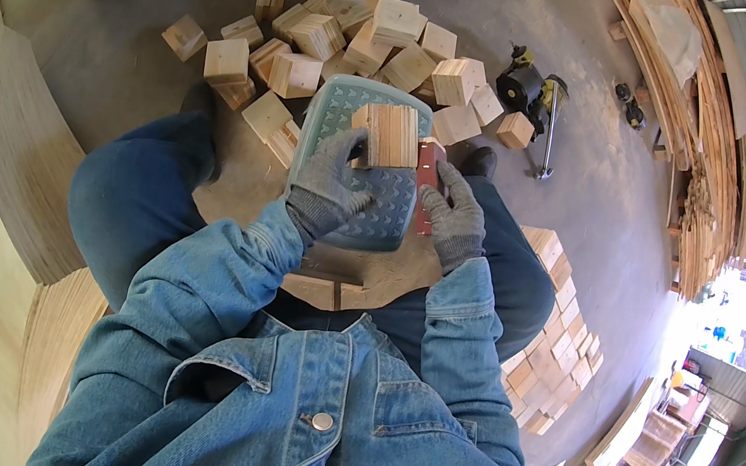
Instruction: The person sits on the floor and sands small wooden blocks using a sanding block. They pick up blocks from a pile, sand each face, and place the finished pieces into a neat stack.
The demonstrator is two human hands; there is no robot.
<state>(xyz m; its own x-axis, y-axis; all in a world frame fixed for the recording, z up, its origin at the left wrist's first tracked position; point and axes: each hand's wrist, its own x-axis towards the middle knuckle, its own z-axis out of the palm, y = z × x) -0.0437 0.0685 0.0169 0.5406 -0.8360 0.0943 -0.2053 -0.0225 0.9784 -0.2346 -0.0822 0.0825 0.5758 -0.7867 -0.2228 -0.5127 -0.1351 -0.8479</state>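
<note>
The person sits with a pale blue plastic stool (366, 217) between the knees, its patterned top serving as a work surface. The left hand (327, 181), in a grey glove, is closed around a laminated wood block (390, 135) and steadies it at the far edge of the stool top. The right hand (453, 212), also gloved, is closed on a reddish-brown sanding strip (426, 183) that lies against the block's right face, along the stool's right edge.

This looks like the sanding step, with 1 side face of the block being worked. The next move probably calls for a firm hold from the left hand while the right draws the strip along the face with even pressure, then a turn of the block to present another side.

Beyond the stool, a loose heap of wood blocks (346, 41) lies on the concrete floor (581, 169). A tidy stack of blocks (558, 333) sits on the floor by the right knee, and a power tool (530, 91) rests past the heap.
</note>
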